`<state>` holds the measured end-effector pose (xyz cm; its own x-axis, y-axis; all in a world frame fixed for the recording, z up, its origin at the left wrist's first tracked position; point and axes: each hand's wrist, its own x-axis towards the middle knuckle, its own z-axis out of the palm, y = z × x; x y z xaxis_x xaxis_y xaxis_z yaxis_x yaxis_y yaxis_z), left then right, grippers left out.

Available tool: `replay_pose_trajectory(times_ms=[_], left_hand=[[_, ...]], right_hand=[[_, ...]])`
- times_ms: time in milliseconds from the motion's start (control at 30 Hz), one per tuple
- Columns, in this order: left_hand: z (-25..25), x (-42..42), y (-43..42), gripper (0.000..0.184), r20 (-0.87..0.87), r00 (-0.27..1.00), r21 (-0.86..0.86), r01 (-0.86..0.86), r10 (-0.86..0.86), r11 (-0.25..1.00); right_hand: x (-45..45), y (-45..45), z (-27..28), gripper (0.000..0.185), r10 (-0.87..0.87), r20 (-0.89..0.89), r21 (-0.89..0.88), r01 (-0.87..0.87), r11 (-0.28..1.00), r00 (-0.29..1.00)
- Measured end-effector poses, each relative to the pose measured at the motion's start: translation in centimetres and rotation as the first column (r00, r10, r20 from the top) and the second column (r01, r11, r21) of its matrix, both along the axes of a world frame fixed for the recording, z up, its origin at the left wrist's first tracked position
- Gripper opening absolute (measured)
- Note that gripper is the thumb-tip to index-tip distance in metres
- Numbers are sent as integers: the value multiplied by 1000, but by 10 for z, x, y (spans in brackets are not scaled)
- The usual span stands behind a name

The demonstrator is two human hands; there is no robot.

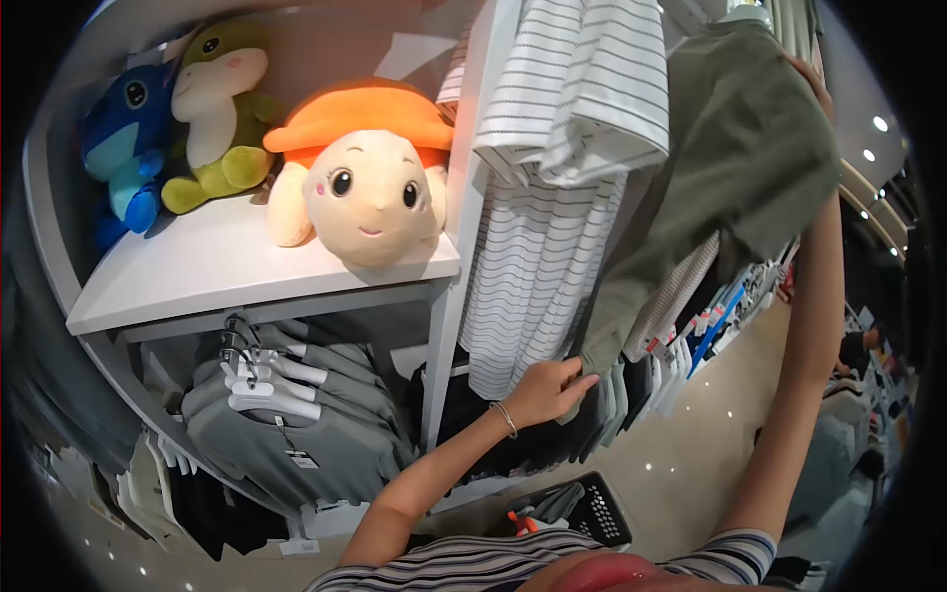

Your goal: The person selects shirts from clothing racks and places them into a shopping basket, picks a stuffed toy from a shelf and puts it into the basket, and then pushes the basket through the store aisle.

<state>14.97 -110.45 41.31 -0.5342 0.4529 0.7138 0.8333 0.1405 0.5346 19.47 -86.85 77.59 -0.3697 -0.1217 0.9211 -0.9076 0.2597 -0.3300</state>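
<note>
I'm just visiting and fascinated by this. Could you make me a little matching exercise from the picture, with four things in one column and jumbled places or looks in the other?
Things
1. Orange-topped plush toy
2. Black basket
3. Left hand
4. Right hand

Places or looks
A. Raised beside the upper part of the dark green garment
B. Wearing a bracelet at the wrist and pinching the end of a sleeve
C. Sitting on the white shelf
D. Down low, with holes in its side

Right pairs: 1-C, 2-D, 3-B, 4-A
</note>
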Motion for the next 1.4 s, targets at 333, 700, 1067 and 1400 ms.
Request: replay_pose_trajectory(times_ms=[333, 700, 1067, 1400], left_hand=[[-54, -37, 91, 88, 664, 165, 736, 34, -730, 676], [-56, -48, 87, 39, 469, 762, 560, 134, -446, 817], [-51, 20, -23, 49, 519, 524, 814, -62, -675, 578], [-67, 54, -63, 40, 311, 561, 920, 23, -767, 390]], right_hand=[[125, 20, -315, 32, -201, 451, -173, 306, 936, 870], [185, 13, -427, 35, -198, 641, -262, 454, 852, 742], [175, 6, -449, 38, -197, 649, -285, 476, 832, 735], [155, -3, -464, 42, -158, 645, -345, 469, 813, 748]])
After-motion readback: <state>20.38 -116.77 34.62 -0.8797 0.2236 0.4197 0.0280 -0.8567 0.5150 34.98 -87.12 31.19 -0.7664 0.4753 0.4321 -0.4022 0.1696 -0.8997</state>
